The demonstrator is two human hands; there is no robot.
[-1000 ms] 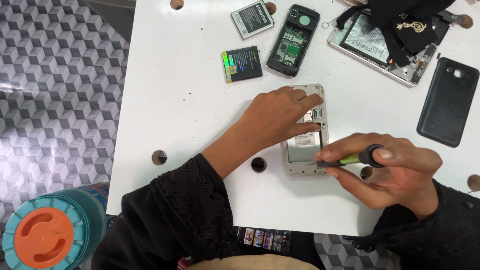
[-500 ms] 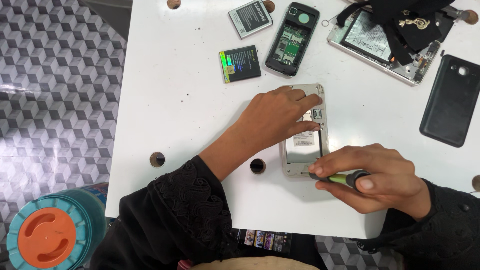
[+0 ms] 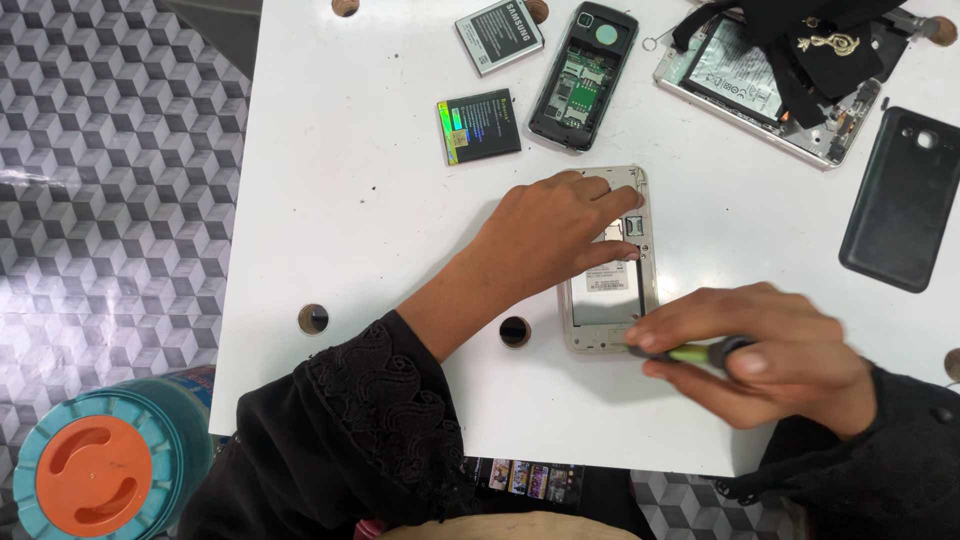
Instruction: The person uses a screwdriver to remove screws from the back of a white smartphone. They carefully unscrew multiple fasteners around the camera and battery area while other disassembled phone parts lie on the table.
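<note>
On the white worktop (image 3: 370,220) lies an opened phone frame (image 3: 612,290), back up. The left hand (image 3: 545,235) presses flat on its upper part, fingers spread, clasping nothing. The right hand (image 3: 770,350) has its grip clamped on a green-handled screwdriver (image 3: 690,352), tip at the frame's lower edge.

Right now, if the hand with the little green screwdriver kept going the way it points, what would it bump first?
Probably the opened phone: the right hand aims the screwdriver leftward at its bottom edge, seemingly touching already.

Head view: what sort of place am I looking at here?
Probably a phone repair bench: an opened silver phone frame under a green-handled screwdriver, loose flat phone batteries and a black plastic back cover on a white table.
</note>
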